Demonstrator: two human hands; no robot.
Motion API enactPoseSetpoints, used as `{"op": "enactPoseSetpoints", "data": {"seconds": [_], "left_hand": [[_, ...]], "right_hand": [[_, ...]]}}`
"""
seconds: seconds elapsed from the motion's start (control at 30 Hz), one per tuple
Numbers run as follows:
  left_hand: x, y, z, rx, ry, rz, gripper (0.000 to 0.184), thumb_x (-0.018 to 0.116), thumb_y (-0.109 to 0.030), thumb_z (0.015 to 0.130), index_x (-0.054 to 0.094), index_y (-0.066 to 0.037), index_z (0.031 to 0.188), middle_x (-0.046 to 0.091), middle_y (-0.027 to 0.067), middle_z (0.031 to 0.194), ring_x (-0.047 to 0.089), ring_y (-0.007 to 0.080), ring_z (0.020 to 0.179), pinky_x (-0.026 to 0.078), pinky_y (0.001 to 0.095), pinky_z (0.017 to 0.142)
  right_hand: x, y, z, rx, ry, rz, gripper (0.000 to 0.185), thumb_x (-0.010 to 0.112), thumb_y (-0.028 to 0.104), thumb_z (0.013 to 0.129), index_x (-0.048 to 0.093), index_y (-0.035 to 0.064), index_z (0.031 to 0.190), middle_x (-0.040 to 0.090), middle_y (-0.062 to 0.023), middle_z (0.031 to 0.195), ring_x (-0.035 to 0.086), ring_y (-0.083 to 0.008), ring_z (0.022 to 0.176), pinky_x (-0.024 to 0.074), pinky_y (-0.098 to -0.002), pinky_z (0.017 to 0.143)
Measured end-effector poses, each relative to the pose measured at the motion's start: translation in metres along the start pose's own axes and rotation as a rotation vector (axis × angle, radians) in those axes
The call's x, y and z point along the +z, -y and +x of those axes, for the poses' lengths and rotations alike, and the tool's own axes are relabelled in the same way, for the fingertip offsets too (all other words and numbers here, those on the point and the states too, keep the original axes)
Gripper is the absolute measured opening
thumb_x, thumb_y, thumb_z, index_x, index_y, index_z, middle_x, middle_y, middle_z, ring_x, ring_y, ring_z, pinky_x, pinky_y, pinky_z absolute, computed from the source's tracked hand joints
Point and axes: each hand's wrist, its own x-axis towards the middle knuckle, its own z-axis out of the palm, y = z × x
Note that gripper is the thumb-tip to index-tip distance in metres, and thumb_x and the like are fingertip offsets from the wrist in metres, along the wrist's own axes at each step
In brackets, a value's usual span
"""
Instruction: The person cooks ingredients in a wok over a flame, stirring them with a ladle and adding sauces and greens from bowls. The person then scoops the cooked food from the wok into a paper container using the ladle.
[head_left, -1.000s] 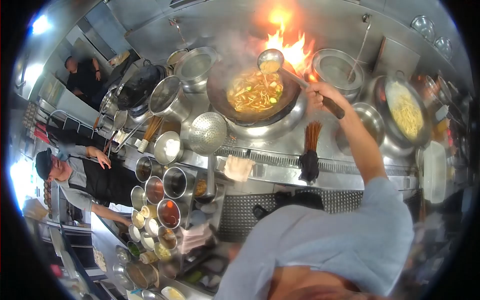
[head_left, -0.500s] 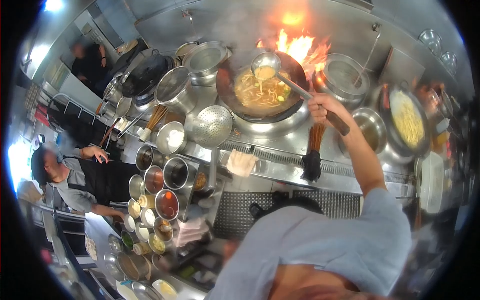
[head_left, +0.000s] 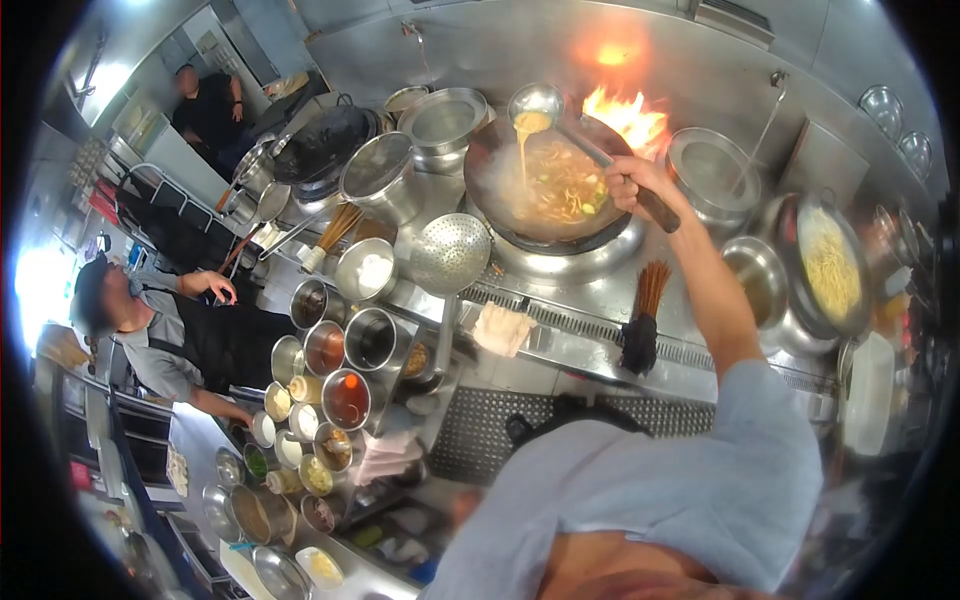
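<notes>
My right hand [head_left: 641,187] is closed round the wooden handle of a metal ladle [head_left: 537,103]. The ladle's bowl is over the far left part of a large wok [head_left: 483,197], and a yellowish liquid runs from it in a stream. Inside the wok lie pale strips and green pieces in steaming brown broth [head_left: 565,185]. Flames [head_left: 630,120] rise behind the wok's far right rim. My left hand does not show; a blurred reddish patch beside my shirt cannot be made out.
A perforated strainer [head_left: 451,253] lies left of the wok, and a bamboo brush [head_left: 646,315] is in front. Noodles fill a second wok [head_left: 828,265] at right. Several sauce and ingredient pots [head_left: 346,399] stand at left, where a co-worker [head_left: 170,330] reaches in. Another person [head_left: 208,110] is farther back.
The view has shifted, moving the whole scene right. Relative to the wok, the ladle has moved left and away from me; its stream is thicker. The flames are lower and steam covers the wok's left side.
</notes>
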Motion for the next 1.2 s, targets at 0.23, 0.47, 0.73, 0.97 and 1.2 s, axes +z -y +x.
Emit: {"op": "enactPoseSetpoints", "data": {"seconds": [0.23, 0.47, 0.73, 0.97, 1.2], "left_hand": [[0.000, 0.001, 0.003, 0.009, 0.017, 0.018, 0.034, 0.059, -0.028, 0.088, 0.060, 0.001, 0.107, 0.066, 0.0166, 0.096, 0.063, 0.0293, 0.083, 0.050, 0.0431, 0.070], [0.000, 0.003, 0.006, 0.032, 0.033, 0.034, 0.034, 0.059, -0.028, 0.088, 0.060, 0.001, 0.106, 0.065, 0.0167, 0.095, 0.063, 0.0295, 0.082, 0.050, 0.0434, 0.069], [-0.003, 0.007, 0.015, 0.070, 0.044, 0.057, 0.035, 0.060, -0.029, 0.087, 0.060, 0.000, 0.106, 0.065, 0.0168, 0.095, 0.063, 0.0298, 0.082, 0.049, 0.0438, 0.068], [-0.004, 0.013, 0.015, 0.101, 0.040, 0.086, 0.035, 0.060, -0.029, 0.087, 0.060, 0.000, 0.106, 0.065, 0.0169, 0.094, 0.063, 0.0300, 0.081, 0.049, 0.0441, 0.067], [-0.014, 0.023, 0.015, 0.217, 0.039, 0.179, 0.035, 0.061, -0.030, 0.087, 0.060, 0.000, 0.106, 0.065, 0.0170, 0.094, 0.063, 0.0302, 0.080, 0.049, 0.0444, 0.066]], "right_hand": [[0.000, 0.025, -0.006, -0.053, -0.005, -0.150, 0.013, 0.054, 0.006, 0.084, 0.046, 0.0120, 0.075, 0.043, 0.0048, 0.061, 0.038, -0.0024, 0.045, 0.0309, -0.0192, 0.040], [-0.022, 0.028, -0.031, -0.089, -0.068, -0.285, 0.011, 0.054, 0.003, 0.082, 0.047, 0.0106, 0.087, 0.045, 0.0025, 0.065, 0.038, -0.0052, 0.046, 0.0247, -0.0230, 0.041], [-0.020, 0.017, -0.067, -0.035, -0.097, -0.300, 0.016, 0.054, 0.004, 0.084, 0.051, 0.0066, 0.100, 0.043, 0.0026, 0.065, 0.035, -0.0041, 0.041, 0.0263, -0.0217, 0.037], [-0.005, 0.015, -0.069, -0.081, -0.083, -0.348, 0.021, 0.054, 0.006, 0.082, 0.053, 0.0049, 0.103, 0.043, 0.0027, 0.064, 0.037, -0.0051, 0.044, 0.0275, -0.0224, 0.039], [-0.004, 0.010, -0.066, -0.317, -0.199, -0.757, 0.048, 0.057, 0.007, 0.081, 0.048, 0.0079, 0.128, 0.045, 0.0010, 0.061, 0.041, -0.0092, 0.043, 0.0317, -0.0254, 0.038]]}}
